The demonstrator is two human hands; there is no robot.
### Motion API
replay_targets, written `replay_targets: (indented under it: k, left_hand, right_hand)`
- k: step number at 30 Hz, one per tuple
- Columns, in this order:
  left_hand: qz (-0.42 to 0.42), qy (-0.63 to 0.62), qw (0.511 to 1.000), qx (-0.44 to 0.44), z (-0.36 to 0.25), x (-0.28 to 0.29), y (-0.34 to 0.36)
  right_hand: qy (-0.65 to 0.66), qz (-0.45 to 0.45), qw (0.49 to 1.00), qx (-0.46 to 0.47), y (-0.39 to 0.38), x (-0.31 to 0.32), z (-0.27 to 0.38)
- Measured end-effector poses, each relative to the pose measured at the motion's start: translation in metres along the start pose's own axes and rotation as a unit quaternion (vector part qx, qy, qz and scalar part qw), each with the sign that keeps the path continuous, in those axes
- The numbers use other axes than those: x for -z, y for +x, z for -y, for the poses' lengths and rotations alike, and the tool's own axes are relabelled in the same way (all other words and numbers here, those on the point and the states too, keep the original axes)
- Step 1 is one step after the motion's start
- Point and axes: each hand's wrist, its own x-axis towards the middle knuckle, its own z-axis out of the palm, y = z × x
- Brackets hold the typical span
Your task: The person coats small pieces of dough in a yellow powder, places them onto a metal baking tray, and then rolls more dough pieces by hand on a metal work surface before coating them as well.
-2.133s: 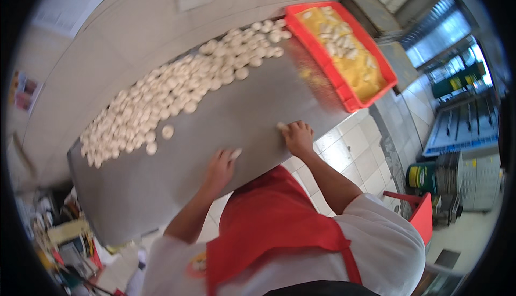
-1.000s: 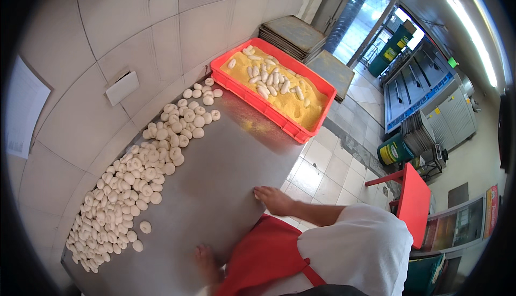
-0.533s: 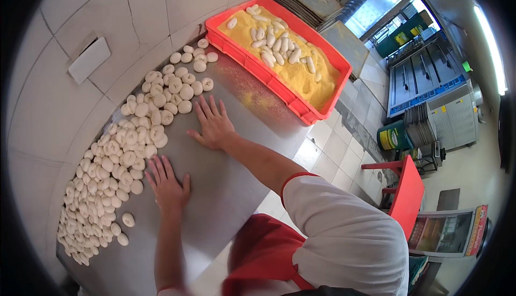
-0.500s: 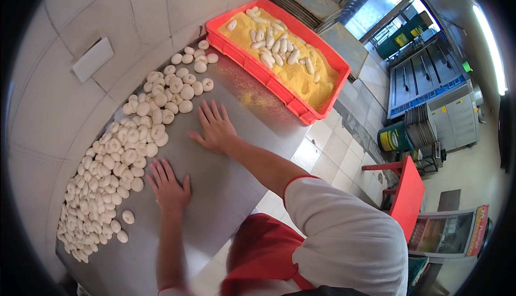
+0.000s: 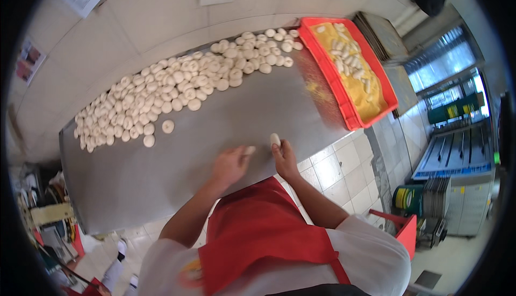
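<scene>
Close to the near edge of the grey metal table, my left hand is closed around a small piece of white dough, its end showing past the fingers. To its right, my right hand grips another white dough piece, longish and held nearly upright between thumb and fingers. Both hands are a little apart. Beyond them, a long heap of round dough balls, many with a dimple, lies along the wall. Two single dough balls sit just in front of the heap.
At the table's right end stands a red plastic crate holding yellow crumbs and white dough rolls. Stacked trays are behind it. A red stool and an oven are at right. Another person's leg shows lower left.
Both hands, spread flat near the heap before, have come back to the table's near edge and now each hold a dough piece. The view has turned and shifted.
</scene>
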Motion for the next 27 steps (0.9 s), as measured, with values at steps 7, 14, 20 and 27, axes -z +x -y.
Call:
replay_targets:
  k: [7,14,20,27]
  left_hand:
    - [-0.136,-0.015,0.991,0.0,-0.009,0.053,0.116]
    - [-0.138,0.171,0.976,-0.009,0.074,0.076,0.22]
    - [-0.159,-0.054,0.983,0.075,0.069,0.084,0.174]
    - [-0.214,-0.05,0.975,0.043,0.072,0.11,-0.013]
  right_hand:
    - [0.711,-0.009,0.702,-0.046,0.095,0.097,0.058]
    - [0.196,0.183,0.962,0.059,0.2,-0.003,0.086]
    - [-0.149,0.111,0.961,0.203,0.266,-0.098,0.116]
    - [0.074,0.174,0.982,0.024,0.175,0.034,0.056]
